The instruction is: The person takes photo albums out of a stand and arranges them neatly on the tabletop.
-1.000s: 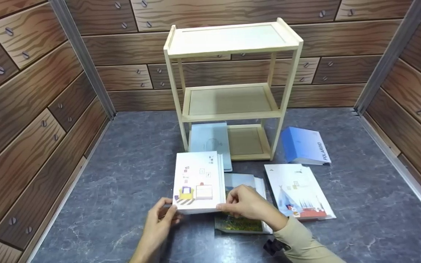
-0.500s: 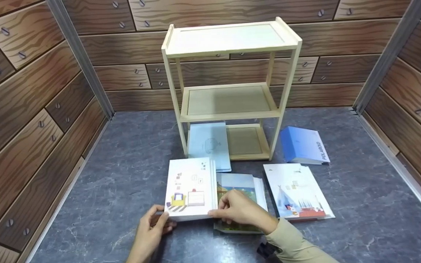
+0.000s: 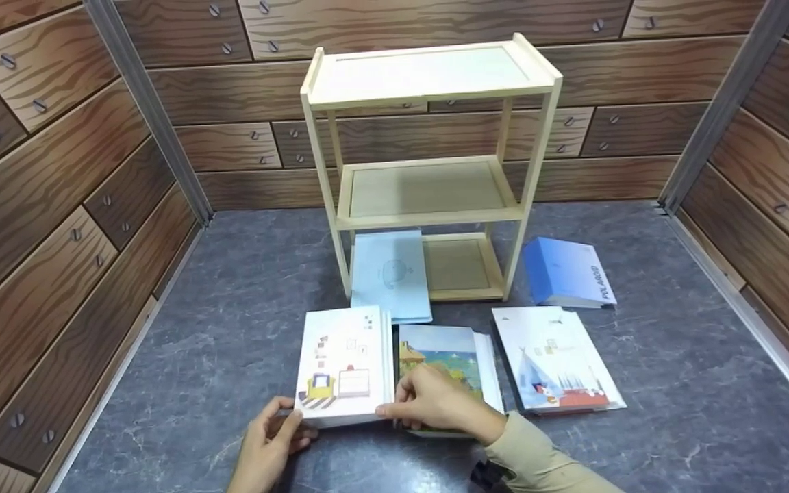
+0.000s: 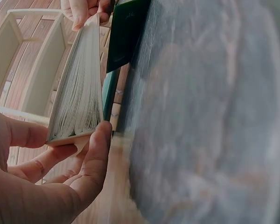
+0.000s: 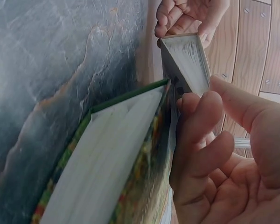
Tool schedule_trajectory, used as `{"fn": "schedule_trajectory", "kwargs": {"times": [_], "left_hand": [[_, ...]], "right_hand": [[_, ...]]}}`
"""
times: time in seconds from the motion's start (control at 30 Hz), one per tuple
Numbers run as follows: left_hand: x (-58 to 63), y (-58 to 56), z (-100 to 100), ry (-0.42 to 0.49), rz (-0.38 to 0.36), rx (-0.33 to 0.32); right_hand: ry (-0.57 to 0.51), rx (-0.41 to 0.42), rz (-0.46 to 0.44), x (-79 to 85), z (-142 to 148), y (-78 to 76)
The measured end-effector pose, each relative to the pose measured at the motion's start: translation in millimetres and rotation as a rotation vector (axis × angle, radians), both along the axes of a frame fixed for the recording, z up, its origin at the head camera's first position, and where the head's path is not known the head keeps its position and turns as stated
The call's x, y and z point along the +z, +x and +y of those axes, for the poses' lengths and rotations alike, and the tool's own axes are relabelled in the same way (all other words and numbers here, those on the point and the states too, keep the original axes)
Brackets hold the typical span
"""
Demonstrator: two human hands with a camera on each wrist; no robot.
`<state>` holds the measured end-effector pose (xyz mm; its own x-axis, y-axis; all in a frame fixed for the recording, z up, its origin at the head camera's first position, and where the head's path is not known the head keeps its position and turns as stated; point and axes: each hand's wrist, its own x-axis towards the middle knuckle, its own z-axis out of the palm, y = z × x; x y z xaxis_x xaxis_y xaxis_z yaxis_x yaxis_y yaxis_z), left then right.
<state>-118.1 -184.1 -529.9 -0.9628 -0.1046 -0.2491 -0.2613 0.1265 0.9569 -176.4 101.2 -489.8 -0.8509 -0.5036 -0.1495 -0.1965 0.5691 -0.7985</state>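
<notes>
A thick white photo album [image 3: 329,356] with a yellow chair drawn on its cover is between both hands. My left hand [image 3: 266,438] grips its near left corner, thumb on top and fingers beneath, as the left wrist view shows beside the fanned page edges [image 4: 79,93]. At the near right corner, my right hand [image 3: 439,404] pinches the cover edge between thumb and curled fingers. Partly under that hand lies an album with a painted seaside cover [image 3: 446,349]; its page block [image 5: 105,149] fills the lower part of the right wrist view.
Behind stands a pale wooden three-tier shelf [image 3: 429,219]. A light blue album [image 3: 391,274] rests partly on its bottom tier, jutting out frontward. To the right lie a white album with a tent drawing [image 3: 552,359] and a blue POLAROID album [image 3: 566,270]. Wood-patterned walls enclose the dark floor [image 3: 230,329].
Both hands have carried the white album left and nearer to me, away from the light blue album. More of the seaside cover shows now. The grip looks the same.
</notes>
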Motion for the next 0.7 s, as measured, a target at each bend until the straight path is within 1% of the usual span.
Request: {"fn": "schedule_trajectory", "kwargs": {"times": [0.13,0.33,0.5,0.7], "left_hand": [[-1.8,2.1,-5,-0.008,-0.016,-0.007],[-3.7,2.5,-10,0.01,-0.056,0.006],[-5.3,3.2,-13,0.018,-0.076,-0.001],[-4.8,4.9,-17,0.021,-0.079,-0.006]], "right_hand": [[0.005,-0.002,-0.03,0.1,-4,2.2],[-0.029,0.0,-0.086,0.1,-9,3.7],[-0.028,0.005,-0.089,-0.2,-11,4.8],[-0.005,0.006,-0.102,1.2,-15,6.1]]}}
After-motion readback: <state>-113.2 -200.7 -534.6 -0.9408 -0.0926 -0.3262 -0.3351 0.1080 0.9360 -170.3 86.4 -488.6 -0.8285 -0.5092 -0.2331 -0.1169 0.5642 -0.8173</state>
